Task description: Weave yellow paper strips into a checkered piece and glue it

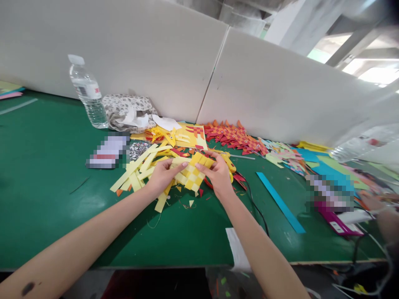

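Observation:
Between my two hands is a piece woven from yellow and pale-yellow paper strips [193, 176], held above the table in a checkered pattern. My left hand [164, 173] pinches its left side between thumb and fingers. On the right, my right hand [217, 169] grips the opposite edge, thumb on top. Loose pale-yellow paper strips [134, 173] lie in a heap beside and below my left hand. Partly hidden behind my right hand is a yellow tool [230, 162], whose kind I cannot make out. Small paper scraps [191, 203] are scattered just below the woven piece.
Red-and-orange woven paper fish [232, 136] lie along the partition. A water bottle [88, 93] stands at the left, near a phone [109, 151]. To the right are a blue strip [280, 202], coloured papers [335, 172] and a magenta power strip [338, 222]. A black cable [257, 207] runs past my right forearm.

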A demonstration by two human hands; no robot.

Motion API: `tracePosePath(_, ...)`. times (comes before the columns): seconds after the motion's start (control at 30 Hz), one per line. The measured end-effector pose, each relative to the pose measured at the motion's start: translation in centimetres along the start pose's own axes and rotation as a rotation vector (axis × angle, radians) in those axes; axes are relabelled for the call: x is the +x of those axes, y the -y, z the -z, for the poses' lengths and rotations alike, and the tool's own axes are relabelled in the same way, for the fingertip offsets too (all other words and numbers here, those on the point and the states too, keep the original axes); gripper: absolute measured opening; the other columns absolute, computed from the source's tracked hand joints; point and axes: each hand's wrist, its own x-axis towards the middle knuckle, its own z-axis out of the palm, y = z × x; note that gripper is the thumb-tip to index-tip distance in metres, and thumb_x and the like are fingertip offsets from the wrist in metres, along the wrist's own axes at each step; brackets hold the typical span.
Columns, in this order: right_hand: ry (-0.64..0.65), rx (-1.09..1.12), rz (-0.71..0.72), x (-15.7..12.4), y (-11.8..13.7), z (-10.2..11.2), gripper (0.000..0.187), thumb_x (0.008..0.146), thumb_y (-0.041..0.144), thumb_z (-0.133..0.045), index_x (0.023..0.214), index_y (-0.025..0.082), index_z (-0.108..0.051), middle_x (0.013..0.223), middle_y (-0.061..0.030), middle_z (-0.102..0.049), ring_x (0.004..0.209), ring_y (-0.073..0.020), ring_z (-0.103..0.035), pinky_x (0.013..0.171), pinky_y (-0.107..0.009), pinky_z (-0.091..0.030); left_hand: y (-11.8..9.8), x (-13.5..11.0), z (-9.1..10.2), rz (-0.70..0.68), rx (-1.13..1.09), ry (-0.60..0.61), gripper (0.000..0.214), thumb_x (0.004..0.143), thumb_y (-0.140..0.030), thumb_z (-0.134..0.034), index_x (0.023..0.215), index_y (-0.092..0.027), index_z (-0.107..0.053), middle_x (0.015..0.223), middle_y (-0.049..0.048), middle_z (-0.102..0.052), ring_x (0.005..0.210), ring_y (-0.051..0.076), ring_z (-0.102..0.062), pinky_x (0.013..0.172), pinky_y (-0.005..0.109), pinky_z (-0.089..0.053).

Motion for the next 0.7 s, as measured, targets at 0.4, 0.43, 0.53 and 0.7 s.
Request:
tracePosePath(0.4, 0.002, -0.180, 0.102, -0.09, 0.06, 0.37, 0.056, 0.056, 0.032, -0.077, 0.105, 0.025, -0.051, 0.087, -0.0006, -0.066, 0.072, -0.0170, -0.064, 0.065, -0.031, -0.054, -0.49, 0.02, 0.27, 0.055, 0.019, 0.015, 0.024, 0.062, -0.040, -0.073, 0.070, -0.018, -0.066, 0.071, 0.0022, -0.070, 0.060, 0.014, -0.064, 0.053, 0.023, -0.052)
tracePosePath(0.43, 0.015, -0.198, 0.105, -0.09, 0.01, 0.41, 0.058, 0.057, 0.033, -0.077, 0.107, 0.025, -0.050, 0.089, -0.0013, -0.066, 0.074, -0.0179, -0.064, 0.067, -0.032, -0.054, -0.48, 0.04, 0.29, 0.056, 0.029, 0.018, 0.024, 0.060, -0.039, -0.075, 0.068, -0.018, -0.065, 0.067, 0.0011, -0.068, 0.057, 0.013, -0.063, 0.050, 0.022, -0.050)
tracePosePath(0.53, 0.048, -0.269, 0.116, -0.09, -0.11, 0.58, 0.060, 0.058, 0.036, -0.076, 0.110, 0.026, -0.049, 0.099, -0.0040, -0.064, 0.086, -0.0214, -0.063, 0.073, -0.035, -0.053, -0.31, 0.14, 0.36, 0.055, 0.056, 0.021, 0.025, 0.057, -0.037, -0.077, 0.063, -0.016, -0.064, 0.060, -0.0008, -0.065, 0.052, 0.011, -0.060, 0.046, 0.019, -0.047)
tracePosePath(0.7, 0.054, -0.342, 0.139, 0.00, -0.10, 0.78, 0.057, 0.061, 0.035, -0.074, 0.111, 0.025, -0.050, 0.106, -0.0061, -0.062, 0.093, -0.0227, -0.061, 0.078, -0.037, -0.051, -0.12, 0.19, 0.37, 0.047, 0.055, 0.029, 0.027, 0.058, -0.038, -0.076, 0.067, -0.017, -0.063, 0.059, -0.0016, -0.064, 0.053, 0.011, -0.060, 0.049, 0.021, -0.048)
